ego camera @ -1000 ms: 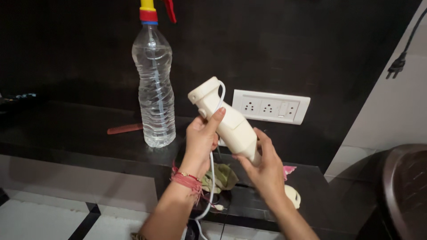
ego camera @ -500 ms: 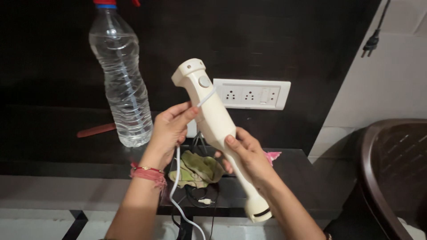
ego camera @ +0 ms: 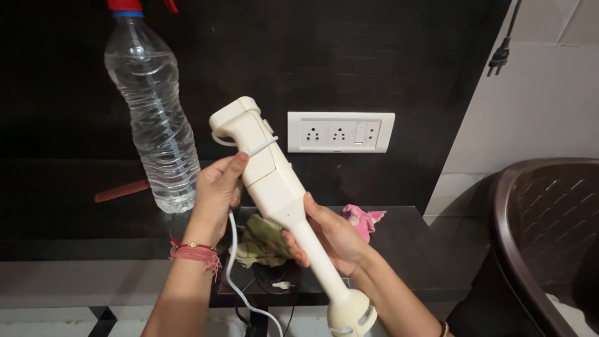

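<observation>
Both hands are clamped on a cream plastic hand blender (ego camera: 274, 187) held in the air in front of the dark worktop (ego camera: 412, 240). The left hand (ego camera: 215, 190) grips its thick upper body and pins a loop of thin white power cord (ego camera: 232, 249) against it with the thumb; the right hand (ego camera: 327, 234) wraps the narrow shaft lower down.

Just left of the left hand, a clear ribbed plastic water bottle with a red spray top (ego camera: 156, 118) stands upright on the worktop, a reddish comb (ego camera: 121, 190) lying beside it. Behind the hands a white wall socket plate with three outlets (ego camera: 340, 131) sits on the dark wall. Under the hands lie a crumpled green cloth (ego camera: 262, 240) and a pink scrap (ego camera: 362, 218). Right of the right hand stands a dark brown plastic chair (ego camera: 543, 237); a black plug (ego camera: 497, 62) hangs above it.

The bottle's spray head and the chair are cut off by the frame, and the blender's foot is partly clipped at the bottom edge. The cloth is half hidden behind the shaft.

The blender's long axis runs diagonally, motor end up and away to the left, bell end down towards the person.
</observation>
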